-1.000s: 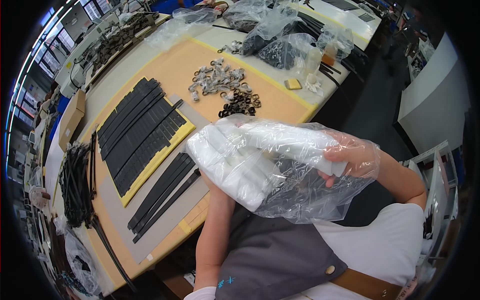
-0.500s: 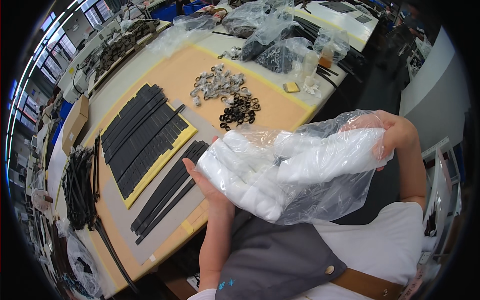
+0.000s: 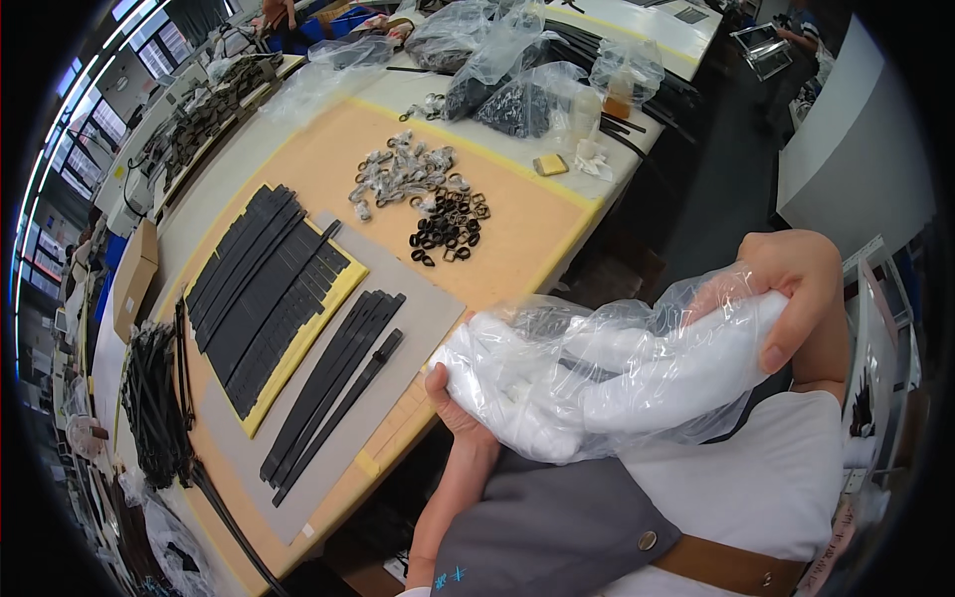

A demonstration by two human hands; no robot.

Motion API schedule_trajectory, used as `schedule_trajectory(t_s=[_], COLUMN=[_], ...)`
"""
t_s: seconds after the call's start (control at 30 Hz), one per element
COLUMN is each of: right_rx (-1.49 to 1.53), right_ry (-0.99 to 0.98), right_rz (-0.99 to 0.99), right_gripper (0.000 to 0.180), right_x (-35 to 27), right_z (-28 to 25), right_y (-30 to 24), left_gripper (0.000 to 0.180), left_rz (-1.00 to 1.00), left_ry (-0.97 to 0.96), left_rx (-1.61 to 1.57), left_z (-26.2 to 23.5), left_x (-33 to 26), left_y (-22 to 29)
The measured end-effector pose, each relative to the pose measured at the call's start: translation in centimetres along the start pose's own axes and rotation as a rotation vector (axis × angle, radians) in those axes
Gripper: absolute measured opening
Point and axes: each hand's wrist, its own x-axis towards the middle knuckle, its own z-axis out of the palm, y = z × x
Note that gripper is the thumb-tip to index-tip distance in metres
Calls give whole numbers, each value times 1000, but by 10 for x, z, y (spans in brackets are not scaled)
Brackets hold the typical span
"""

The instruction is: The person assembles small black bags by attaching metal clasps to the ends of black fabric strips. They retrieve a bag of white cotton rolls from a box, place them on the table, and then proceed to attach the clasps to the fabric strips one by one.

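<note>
Long workbench [image 3: 517,214] topped in orange-tan, more tables [image 3: 637,20] behind it, big windows [image 3: 60,149] on the left letting in daylight, dark floor [image 3: 726,169], white partition [image 3: 856,149] on the right.

We see a clear plastic bag [image 3: 617,373] stuffed with white, soft-looking rolled pieces — their exact kind we cannot tell through the film. The bag is crinkled and glossy, catching light along its folds, and it lies roughly crosswise, its right end raised higher than its left. A short dark strip shows inside near the middle. It hangs in the air off the near edge of the table, over the lap — gripped at both ends, the loose film bunched at the upper right.
</note>
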Motion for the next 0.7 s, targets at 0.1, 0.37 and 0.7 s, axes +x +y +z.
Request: schedule_trajectory(t_s=[0.1, 0.37, 0.7], right_rx=[35, 258, -175], right_ry=[1, 645, 963], right_rz=[-64, -255, -257], right_gripper=[72, 83, 68], right_x=[-27, -91, 69], right_z=[-13, -25, -55], right_y=[1, 13, 115], left_gripper=[91, 84, 81], left_rz=[108, 318, 536], left_ry=[17, 20, -20], left_rx=[8, 1, 4], left_z=[-3, -29, -58], left_x=[-5, -18, -45], left_y=[14, 99, 178])
